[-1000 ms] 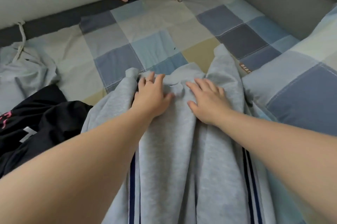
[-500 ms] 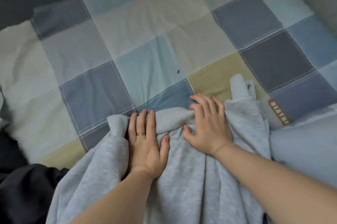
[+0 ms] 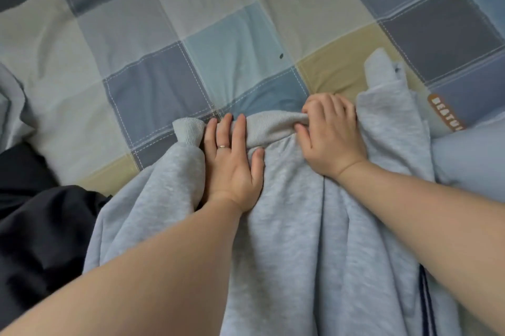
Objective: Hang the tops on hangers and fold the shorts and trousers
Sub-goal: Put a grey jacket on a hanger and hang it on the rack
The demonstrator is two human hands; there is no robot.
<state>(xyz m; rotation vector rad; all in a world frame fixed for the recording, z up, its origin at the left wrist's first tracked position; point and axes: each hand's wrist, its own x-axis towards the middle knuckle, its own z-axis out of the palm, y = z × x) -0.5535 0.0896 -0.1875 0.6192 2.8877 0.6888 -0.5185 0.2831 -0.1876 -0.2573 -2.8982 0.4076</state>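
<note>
Grey garment: the grey garment lies spread on the bed directly below the head camera, running away from the person. A navy stripe runs down its right side.
Garment type: top or trousers cannot be told from this view.
Dark garment: a dark garment lies just beside the grey one on the left.
Left hand: the left hand rests flat on the cloth, fingers straight, their tips lying over the ribbed band.
Right hand: the right hand has its fingers curled over the band's far edge with the thumb against the near side, pinching it.
Cuffs: one ribbed cuff sits just left of the left hand. A second sticks up beyond the right hand.
Bedcover: the patchwork bedcover lies beyond. A pale pillow is at the right.
Change: a second ago both hands lay flat, short of the edge. Both have since slid to the band and the right has closed on it.
Meaning: smoothing appears finished. A grip on the far edge suggests the next step is lifting or folding it toward the body.
</note>
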